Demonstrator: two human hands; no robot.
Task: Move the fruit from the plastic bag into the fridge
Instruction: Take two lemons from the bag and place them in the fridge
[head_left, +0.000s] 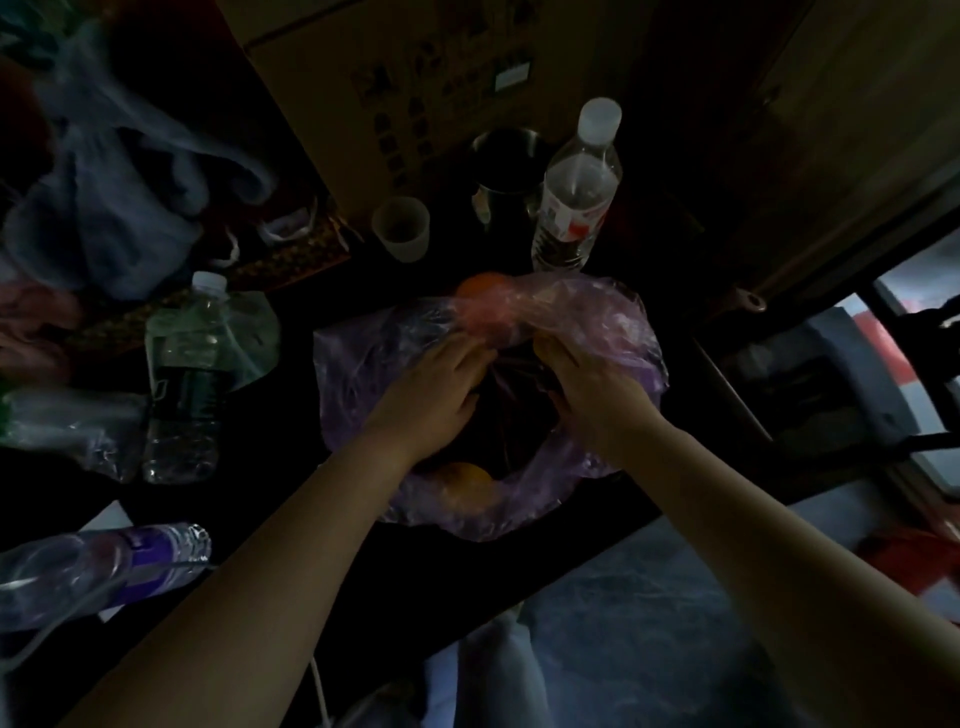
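A thin purple plastic bag (613, 332) lies open on the dark table. An orange fruit (480, 288) shows through the plastic at its far rim, and another orange fruit (467, 480) lies at its near rim. Both my hands reach into the bag's mouth. My left hand (441, 384) has its fingertips down among the fruit. My right hand (587, 384) has curled fingers at a yellowish fruit (543, 345) on the far side. The light is dim, and what each hand holds is hidden inside the bag. No fridge is in view.
A tall water bottle (576, 187), a metal cup (506, 171) and a small paper cup (401, 226) stand behind the bag. Cardboard boxes (395, 78) rise at the back. More plastic bottles (182, 379) and bags crowd the left. The table edge runs near my arms.
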